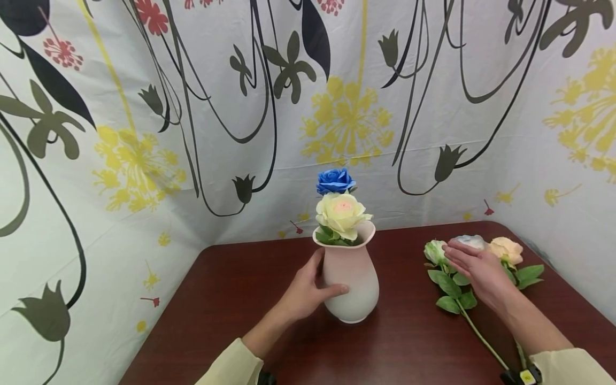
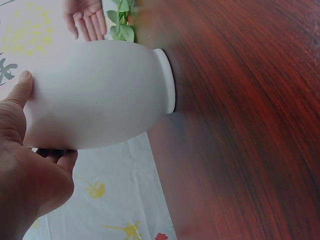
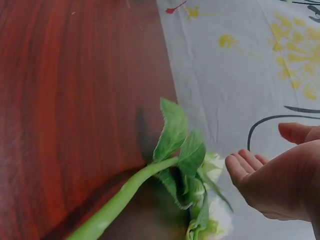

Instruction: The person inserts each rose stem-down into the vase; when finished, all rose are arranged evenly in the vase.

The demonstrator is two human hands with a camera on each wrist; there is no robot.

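Note:
A pale vase (image 1: pixel 352 280) with a wavy rim stands on the table, holding a cream rose (image 1: pixel 343 215) and a blue rose (image 1: pixel 335 181). My left hand (image 1: pixel 308 289) grips the vase from the left, thumb across its front and the other fingers behind; the left wrist view shows the vase body (image 2: pixel 100 95) close up. Over the loose flowers at the right, my right hand (image 1: pixel 483 270) has its fingers straight and holds nothing. Beneath and around it lie a white-green rose (image 1: pixel 435 252), a pale bluish flower (image 1: pixel 470 241), partly hidden by the hand, and a peach rose (image 1: pixel 505 250).
The dark red-brown wooden table (image 1: pixel 250 299) reaches back to a patterned cloth (image 1: pixel 216 133) hung behind and along both sides. Long green stems (image 1: pixel 481 336) with leaves run from the loose flowers toward the front right, passing under my right forearm.

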